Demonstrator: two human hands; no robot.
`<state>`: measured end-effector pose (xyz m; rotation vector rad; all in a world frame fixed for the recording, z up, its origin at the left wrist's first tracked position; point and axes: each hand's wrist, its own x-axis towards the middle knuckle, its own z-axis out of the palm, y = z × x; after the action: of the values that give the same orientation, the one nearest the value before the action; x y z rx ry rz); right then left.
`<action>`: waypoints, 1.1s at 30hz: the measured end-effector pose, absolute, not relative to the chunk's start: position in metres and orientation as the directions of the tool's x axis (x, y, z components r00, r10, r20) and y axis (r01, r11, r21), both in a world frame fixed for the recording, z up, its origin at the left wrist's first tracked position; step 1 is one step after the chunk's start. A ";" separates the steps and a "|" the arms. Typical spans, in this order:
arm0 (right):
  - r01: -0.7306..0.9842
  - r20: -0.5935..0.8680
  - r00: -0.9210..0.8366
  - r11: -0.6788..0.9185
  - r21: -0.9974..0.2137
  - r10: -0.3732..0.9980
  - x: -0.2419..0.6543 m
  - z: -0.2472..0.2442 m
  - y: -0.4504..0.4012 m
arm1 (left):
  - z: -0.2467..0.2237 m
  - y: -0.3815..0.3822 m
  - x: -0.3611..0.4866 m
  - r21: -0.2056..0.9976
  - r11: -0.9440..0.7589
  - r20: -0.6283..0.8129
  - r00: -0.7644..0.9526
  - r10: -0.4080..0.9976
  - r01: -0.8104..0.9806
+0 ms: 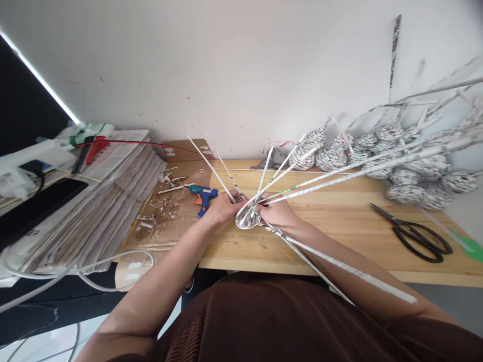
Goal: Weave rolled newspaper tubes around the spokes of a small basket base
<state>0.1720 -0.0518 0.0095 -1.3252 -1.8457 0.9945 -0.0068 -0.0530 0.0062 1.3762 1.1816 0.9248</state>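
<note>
A small woven piece of rolled newspaper strips (248, 221) is held between both hands just above the wooden table. Long paper rods (324, 180) fan out from it upward, to the right and down toward my right forearm. My left hand (225, 207) grips its left side, fingers curled around the base of the rods. On the other side my right hand (278, 211) is closed on the piece where the strips cross. The fingertips of both hands are partly hidden behind the rods.
At left, a blue glue gun (206, 200) lies by paper scraps on cardboard (177, 206). Beyond it stands a newspaper stack (124, 186) with a phone (41, 208) on top. Black scissors (415, 234) lie at right. Several woven paper pieces (332, 157) line the wall.
</note>
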 end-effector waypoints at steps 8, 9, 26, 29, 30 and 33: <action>0.399 0.073 -0.261 0.176 -0.900 0.963 0.179 0.011 -0.043 | 0.005 -0.048 -0.002 0.977 -0.063 0.043 0.101 0.994 0.203; 0.390 0.081 -0.258 0.181 -0.903 0.963 0.180 0.011 -0.042 | 0.004 -0.047 -0.002 0.976 -0.076 0.060 0.082 0.995 0.203; 0.266 -0.145 -0.407 -0.034 -0.963 0.902 0.182 0.006 -0.041 | -0.003 -0.045 -0.013 0.981 -0.098 0.085 0.085 0.993 0.168; 0.255 -0.193 -0.557 -0.054 -0.965 0.808 0.185 0.016 -0.043 | -0.005 -0.042 -0.019 0.987 -0.063 0.052 0.076 0.996 0.149; 0.267 -0.198 -0.582 -0.045 -0.963 0.788 0.187 0.020 -0.044 | -0.005 -0.041 -0.020 0.987 -0.051 0.040 0.075 0.996 0.153; 0.247 -0.201 -0.627 -0.052 -0.968 0.752 0.193 0.032 -0.044 | -0.004 -0.039 -0.024 0.983 -0.006 -0.009 0.081 0.997 0.182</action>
<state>0.1926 -0.0439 0.0318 -1.0601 -1.8326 1.7229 -0.0239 -0.0387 -0.0039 1.3782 1.2804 1.0550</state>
